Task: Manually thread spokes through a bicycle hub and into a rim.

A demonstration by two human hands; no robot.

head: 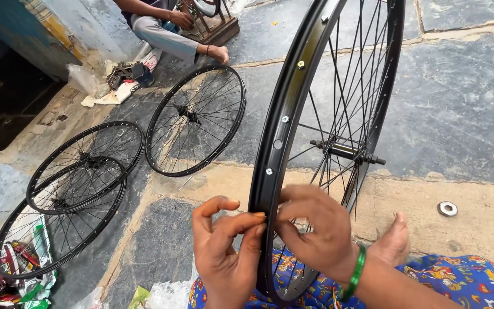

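A black bicycle wheel rim [289, 109] with thin spokes and a hub axle [344, 151] stands upright in front of me, resting in my lap. My left hand [227, 252] pinches the rim's inner channel with thumb and fingers near its lower part. On the other side of the rim, my right hand [315, 229] grips among the spokes; a green bangle [354, 274] is on its wrist. Small silver nipple heads dot the rim channel. My bare foot [393, 243] rests on the stone beside the wheel.
Three more black spoked wheels [195, 120] [87, 163] [58, 229] lie flat on the stone floor at left. A metal washer [447, 209] lies at right. Another person [167, 28] sits at the top beside a wooden stand. Wrappers [7, 274] lie at bottom left.
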